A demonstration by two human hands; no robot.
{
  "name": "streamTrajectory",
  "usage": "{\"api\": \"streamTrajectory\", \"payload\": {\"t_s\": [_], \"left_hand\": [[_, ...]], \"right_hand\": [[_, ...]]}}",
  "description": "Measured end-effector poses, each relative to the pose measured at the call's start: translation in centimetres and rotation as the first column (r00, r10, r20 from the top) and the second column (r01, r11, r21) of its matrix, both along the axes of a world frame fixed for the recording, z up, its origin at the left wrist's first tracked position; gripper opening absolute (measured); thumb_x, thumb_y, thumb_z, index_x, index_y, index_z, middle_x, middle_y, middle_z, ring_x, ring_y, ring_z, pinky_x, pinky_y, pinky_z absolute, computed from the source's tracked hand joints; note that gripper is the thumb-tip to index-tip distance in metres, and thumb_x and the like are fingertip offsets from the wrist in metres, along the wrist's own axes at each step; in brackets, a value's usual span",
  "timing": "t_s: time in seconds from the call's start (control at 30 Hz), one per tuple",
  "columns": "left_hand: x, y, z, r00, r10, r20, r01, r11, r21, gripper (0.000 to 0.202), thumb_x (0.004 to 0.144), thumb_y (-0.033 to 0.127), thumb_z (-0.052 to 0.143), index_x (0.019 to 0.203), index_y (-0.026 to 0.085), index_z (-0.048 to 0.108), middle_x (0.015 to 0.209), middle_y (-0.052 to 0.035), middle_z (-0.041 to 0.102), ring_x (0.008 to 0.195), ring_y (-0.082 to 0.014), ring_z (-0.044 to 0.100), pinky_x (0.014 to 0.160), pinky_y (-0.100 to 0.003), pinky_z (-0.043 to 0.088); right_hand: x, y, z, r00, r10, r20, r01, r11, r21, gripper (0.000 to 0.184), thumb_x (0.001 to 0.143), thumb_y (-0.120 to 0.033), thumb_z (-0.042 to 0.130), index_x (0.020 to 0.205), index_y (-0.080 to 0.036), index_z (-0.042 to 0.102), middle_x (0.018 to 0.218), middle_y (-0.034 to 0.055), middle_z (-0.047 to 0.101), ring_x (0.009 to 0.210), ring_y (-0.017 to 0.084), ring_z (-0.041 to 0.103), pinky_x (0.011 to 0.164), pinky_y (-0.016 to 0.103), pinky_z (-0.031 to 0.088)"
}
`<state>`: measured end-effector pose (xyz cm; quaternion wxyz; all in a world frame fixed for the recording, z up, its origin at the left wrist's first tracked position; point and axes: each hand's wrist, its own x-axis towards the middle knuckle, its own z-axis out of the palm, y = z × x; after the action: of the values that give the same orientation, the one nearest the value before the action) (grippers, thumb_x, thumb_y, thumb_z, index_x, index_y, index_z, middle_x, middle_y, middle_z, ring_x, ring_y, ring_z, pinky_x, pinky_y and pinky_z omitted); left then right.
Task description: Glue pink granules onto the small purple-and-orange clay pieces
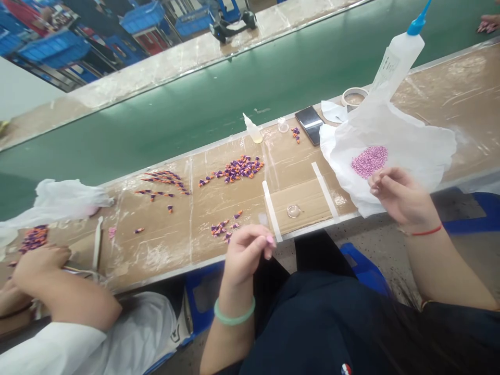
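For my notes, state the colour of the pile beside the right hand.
The pile is pinkish-purple, seen in the head view.

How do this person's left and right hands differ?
The left hand pinches a small pink piece; I cannot tell whether the right hand holds anything. The right hand is by the pink heap on the white sheet; the left hand is farther from it. The left hand has a pale green bangle at its wrist, the right a thin red band. Both hands have fingers bent.
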<state>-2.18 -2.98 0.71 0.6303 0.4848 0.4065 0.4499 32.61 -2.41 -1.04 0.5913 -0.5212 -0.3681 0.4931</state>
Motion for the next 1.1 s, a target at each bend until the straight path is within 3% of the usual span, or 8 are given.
{"api": "streamTrajectory", "payload": {"t_s": [0.1, 0.23, 0.4, 0.53, 0.77, 0.9, 1.1], "left_hand": [[2.8, -0.2, -0.5, 0.996, -0.056, 0.069, 0.055, 0.998, 0.009, 0.030, 0.075, 0.044, 0.084, 0.073, 0.017, 0.072, 0.065, -0.0033, 0.069, 0.040, -0.0060, 0.047, 0.040, -0.021, 0.040], [6.7, 0.2, 0.1, 0.989, -0.124, 0.075, 0.119, 0.991, 0.069, 0.025, 0.081, 0.041, 0.080, 0.076, 0.017, 0.072, 0.069, -0.0042, 0.071, 0.052, -0.0087, 0.057, 0.052, -0.022, 0.048], [9.9, 0.8, 1.4, 0.990, -0.131, 0.049, 0.126, 0.988, 0.092, 0.026, 0.083, 0.041, 0.079, 0.080, 0.017, 0.073, 0.075, -0.0052, 0.074, 0.069, -0.0144, 0.069, 0.066, -0.026, 0.055], [10.7, 0.9, 1.5, 0.988, -0.105, 0.115, 0.103, 0.994, 0.024, 0.027, 0.081, 0.043, 0.080, 0.082, 0.017, 0.074, 0.078, -0.0054, 0.075, 0.073, -0.0158, 0.071, 0.070, -0.028, 0.058], [10.9, 0.8, 1.4, 0.990, -0.089, 0.113, 0.093, 0.995, -0.028, 0.036, 0.077, 0.052, 0.082, 0.077, 0.016, 0.072, 0.071, -0.0035, 0.071, 0.067, -0.0138, 0.066, 0.068, -0.029, 0.056], [11.0, 0.9, 1.1, 0.987, -0.087, 0.135, 0.092, 0.995, -0.033, 0.038, 0.077, 0.052, 0.081, 0.073, 0.017, 0.069, 0.066, -0.0014, 0.068, 0.062, -0.0121, 0.063, 0.064, -0.027, 0.054], [11.1, 0.9, 0.8, 0.989, -0.043, 0.144, 0.056, 0.994, -0.092, 0.036, 0.073, 0.047, 0.084, 0.069, 0.017, 0.065, 0.062, 0.0008, 0.063, 0.059, -0.0101, 0.059, 0.061, -0.025, 0.051]], "right_hand": [[-2.2, -0.6, 0.5, 0.994, 0.044, -0.098, -0.047, 0.999, -0.025, 0.028, 0.074, -0.041, 0.079, 0.079, -0.026, 0.055, 0.074, -0.0016, 0.051, 0.071, 0.013, 0.053, 0.059, 0.026, 0.046], [-5.5, -1.4, 1.4, 0.953, 0.122, -0.277, -0.140, 0.989, -0.047, 0.025, 0.073, -0.036, 0.082, 0.077, -0.025, 0.060, 0.071, -0.0020, 0.049, 0.068, 0.012, 0.052, 0.057, 0.023, 0.047], [-8.4, -1.9, 2.4, 0.937, 0.210, -0.279, -0.215, 0.977, 0.011, 0.020, 0.078, -0.038, 0.080, 0.076, -0.025, 0.066, 0.084, 0.0007, 0.050, 0.072, 0.012, 0.050, 0.059, 0.026, 0.049], [-9.5, -2.1, 2.4, 0.956, 0.177, -0.233, -0.170, 0.984, 0.052, 0.017, 0.074, -0.036, 0.083, 0.073, -0.026, 0.070, 0.082, 0.0005, 0.045, 0.072, 0.012, 0.048, 0.064, 0.028, 0.049], [-10.4, -2.3, 2.3, 0.997, 0.027, -0.073, -0.020, 0.996, 0.092, 0.014, 0.074, -0.034, 0.081, 0.072, -0.024, 0.070, 0.083, 0.0015, 0.049, 0.076, 0.014, 0.051, 0.066, 0.029, 0.048], [-10.2, -2.6, 2.3, 0.995, 0.092, -0.040, -0.087, 0.989, 0.116, 0.002, 0.080, -0.028, 0.076, 0.078, -0.027, 0.075, 0.083, 0.0019, 0.054, 0.078, 0.015, 0.055, 0.067, 0.030, 0.048], [-9.6, -2.9, 1.6, 0.985, 0.153, 0.083, -0.165, 0.972, 0.168, 0.011, 0.090, -0.023, 0.069, 0.094, -0.030, 0.077, 0.092, 0.0023, 0.062, 0.085, 0.016, 0.060, 0.074, 0.031, 0.051]]}}
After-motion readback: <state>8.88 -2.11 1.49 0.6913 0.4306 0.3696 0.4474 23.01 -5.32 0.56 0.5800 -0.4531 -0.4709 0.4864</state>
